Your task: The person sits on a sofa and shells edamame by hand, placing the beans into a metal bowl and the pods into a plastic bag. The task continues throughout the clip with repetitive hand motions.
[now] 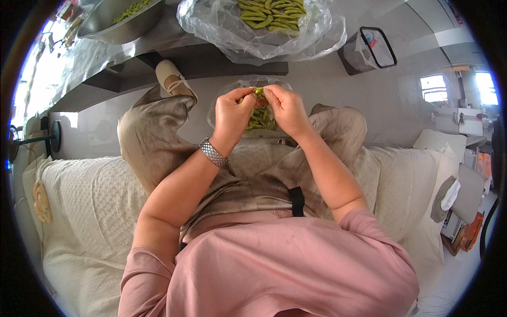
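Note:
My left hand (234, 115) and my right hand (287, 109) meet between my knees, with a green soybean pod (259, 91) pinched between thumbs and fingers. A bit more green shows at the left fingers. Below them, a clear plastic bag (214, 105) lies open with several green pods or shells (261, 119) inside, partly hidden by my hands. Ahead, a larger clear plastic bag (214, 25) on the table holds many whole green pods (273, 14). At the table's left, a metal colander (130, 31) contains shelled green beans (132, 10).
The glossy table (99, 59) has a dark lower shelf (222, 59) near my shoe (170, 77). A lined waste bin (366, 51) stands on the floor at the right. I sit on a sofa with a cream cover (95, 190).

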Tool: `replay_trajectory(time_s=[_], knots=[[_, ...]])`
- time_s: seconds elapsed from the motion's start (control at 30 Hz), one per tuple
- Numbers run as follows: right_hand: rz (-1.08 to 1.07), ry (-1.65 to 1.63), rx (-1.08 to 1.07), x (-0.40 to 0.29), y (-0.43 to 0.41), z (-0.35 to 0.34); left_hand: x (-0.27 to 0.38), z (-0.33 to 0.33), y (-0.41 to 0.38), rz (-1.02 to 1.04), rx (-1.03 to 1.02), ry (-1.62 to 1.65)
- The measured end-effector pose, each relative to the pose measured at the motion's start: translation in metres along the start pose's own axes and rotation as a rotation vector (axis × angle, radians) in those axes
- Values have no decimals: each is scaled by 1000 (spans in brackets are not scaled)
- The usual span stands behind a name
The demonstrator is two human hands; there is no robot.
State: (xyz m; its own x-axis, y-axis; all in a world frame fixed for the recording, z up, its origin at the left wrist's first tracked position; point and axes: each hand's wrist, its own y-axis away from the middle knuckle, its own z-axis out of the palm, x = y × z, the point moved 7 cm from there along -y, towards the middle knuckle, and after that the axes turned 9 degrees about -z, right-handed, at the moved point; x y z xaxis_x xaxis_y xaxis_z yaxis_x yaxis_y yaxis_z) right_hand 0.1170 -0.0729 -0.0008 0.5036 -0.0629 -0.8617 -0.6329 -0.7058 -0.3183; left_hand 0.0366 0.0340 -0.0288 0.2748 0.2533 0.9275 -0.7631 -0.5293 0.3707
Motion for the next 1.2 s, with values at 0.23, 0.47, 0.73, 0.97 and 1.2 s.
replay_trajectory(time_s=[0.23,0.47,0.73,0.97,1.2], knots=[[361,-433,-200,28,5,7,-9,6,0,-228,-102,254],[511,-592,-282,41,8,7,-14,9,0,-300,-176,406],[319,-445,-195,26,5,16,-17,1,-4,-294,-104,474],[498,-616,-192,32,8,12,-11,1,-3,-259,-97,428],[452,-548,-91,31,3,1,-15,8,-1,-354,-168,423]])
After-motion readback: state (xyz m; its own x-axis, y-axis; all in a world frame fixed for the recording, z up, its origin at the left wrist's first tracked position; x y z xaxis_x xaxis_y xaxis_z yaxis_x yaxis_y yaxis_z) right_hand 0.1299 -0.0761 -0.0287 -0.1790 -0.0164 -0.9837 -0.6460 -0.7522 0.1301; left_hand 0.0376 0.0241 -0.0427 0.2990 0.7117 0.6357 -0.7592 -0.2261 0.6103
